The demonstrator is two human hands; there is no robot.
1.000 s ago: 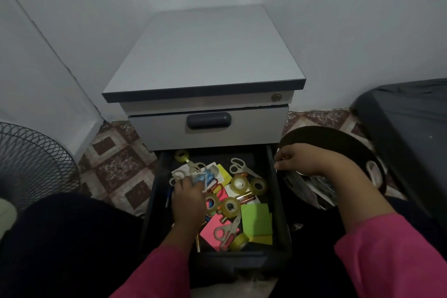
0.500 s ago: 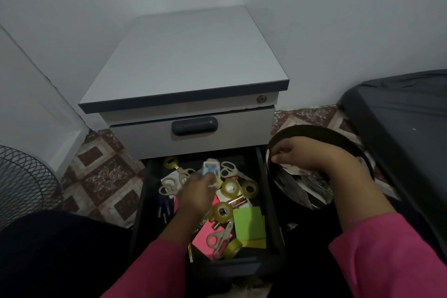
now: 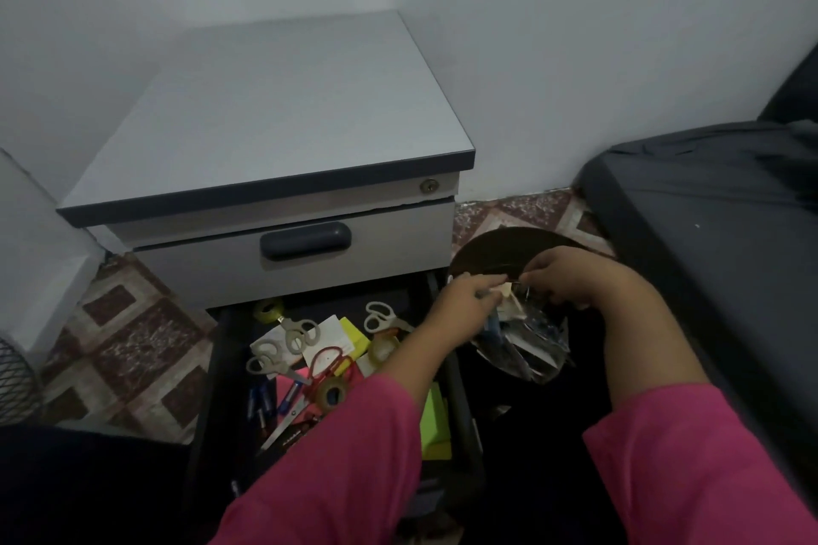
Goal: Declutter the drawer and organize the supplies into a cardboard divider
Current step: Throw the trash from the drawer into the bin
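at right of centre, above the open drawer (image 3: 221, 372), our left hand (image 3: 464, 301) pinches a small pale item (image 3: 504, 289) over the bin (image 3: 509, 252) whose rim our right hand (image 3: 571, 274) grips.

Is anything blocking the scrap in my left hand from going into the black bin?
Nothing visible does. The left hand holds the small scrap at the bin opening, and the right hand grips the rim, leaving the opening below free.
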